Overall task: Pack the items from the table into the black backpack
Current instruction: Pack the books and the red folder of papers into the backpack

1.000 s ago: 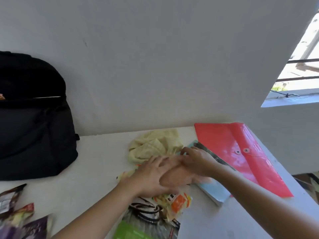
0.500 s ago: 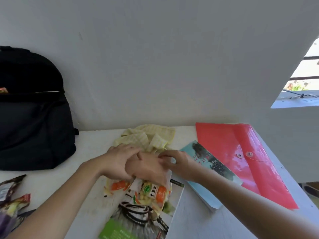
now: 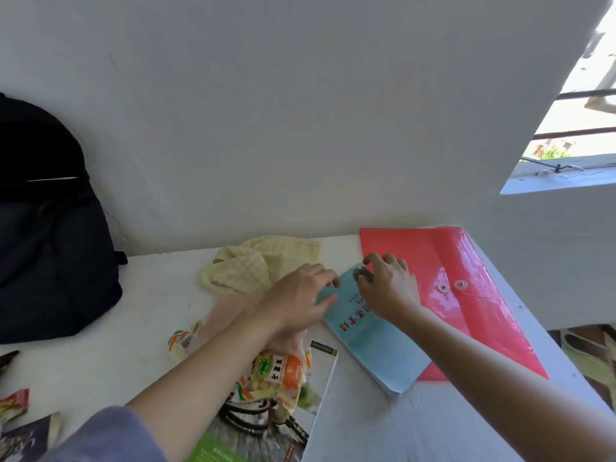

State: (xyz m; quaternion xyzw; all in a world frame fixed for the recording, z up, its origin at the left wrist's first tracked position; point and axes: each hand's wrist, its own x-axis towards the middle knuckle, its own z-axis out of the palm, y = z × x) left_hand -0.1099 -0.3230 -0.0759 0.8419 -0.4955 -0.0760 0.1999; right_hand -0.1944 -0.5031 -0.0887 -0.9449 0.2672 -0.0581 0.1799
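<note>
The black backpack (image 3: 50, 235) stands against the wall at the far left of the white table (image 3: 140, 311). A light blue book (image 3: 376, 345) lies partly over a red plastic folder (image 3: 466, 295) at the right. My left hand (image 3: 300, 301) curls its fingers on the book's left far edge. My right hand (image 3: 388, 288) pinches the book's far end, thumb on the cover. A yellow striped cloth (image 3: 260, 265) is crumpled behind my left hand. Snack packets (image 3: 276, 375) lie under my left forearm on a magazine (image 3: 266, 431).
More snack wrappers (image 3: 16, 405) sit at the table's near left corner. The wall runs close behind the table. The table's right edge (image 3: 546, 345) drops off beyond the folder, with a window (image 3: 580, 128) above it.
Both hands have left the snack packets and moved right and away from me onto the blue book. The packets now lie loose on the magazine and table.
</note>
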